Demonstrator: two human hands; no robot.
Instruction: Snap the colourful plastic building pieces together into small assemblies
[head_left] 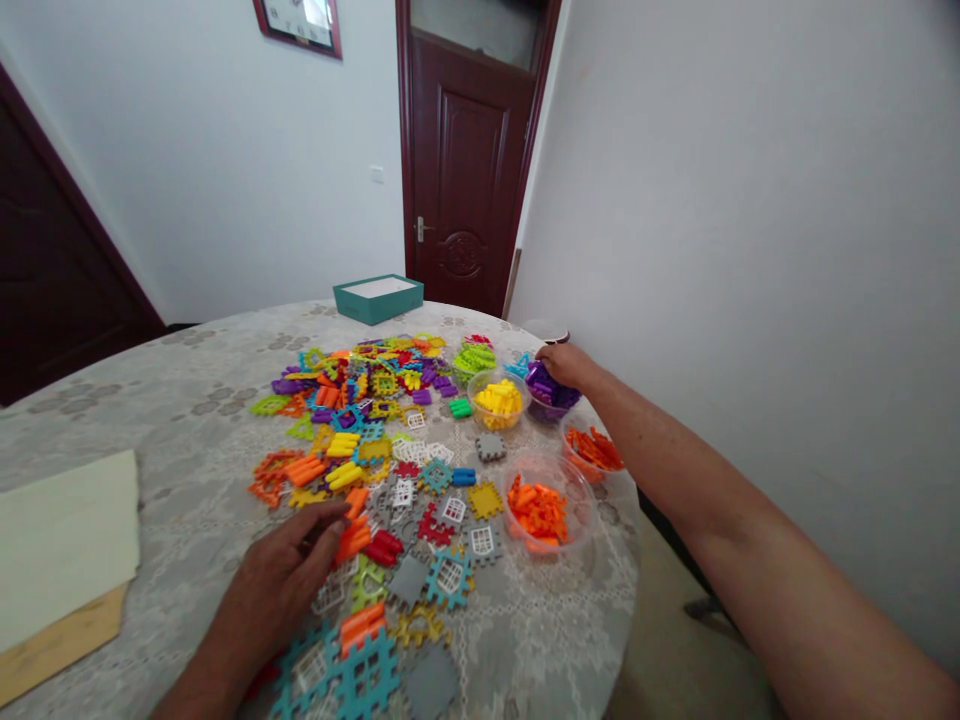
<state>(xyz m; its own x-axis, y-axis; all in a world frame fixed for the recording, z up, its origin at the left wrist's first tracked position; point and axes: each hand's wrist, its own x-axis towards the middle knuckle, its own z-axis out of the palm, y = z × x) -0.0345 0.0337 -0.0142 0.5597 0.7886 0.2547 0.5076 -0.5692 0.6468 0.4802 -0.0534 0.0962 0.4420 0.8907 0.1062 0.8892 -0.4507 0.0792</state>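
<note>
My right hand (564, 364) reaches over a clear bowl (553, 414) of purple plastic pieces at the far right of the table. Its fingers are closed around a purple piece (536, 374) at the rim. Lower down, my left hand (289, 560) rests among loose building pieces, with thumb and forefinger bent toward each other at an orange piece (352, 538). Whether that piece is lifted, I cannot tell. Close by lie a dark red piece (384, 547), a green frame (369, 582) and a grey square plate (409, 581).
Bowls hold yellow pieces (499, 400), green pieces (474, 360) and orange pieces (537, 512). A mixed pile (382, 383) covers the middle of the round table. Behind it stands a teal box (379, 300). Pale sheets (67, 550) lie left; the wall (750, 250) is right.
</note>
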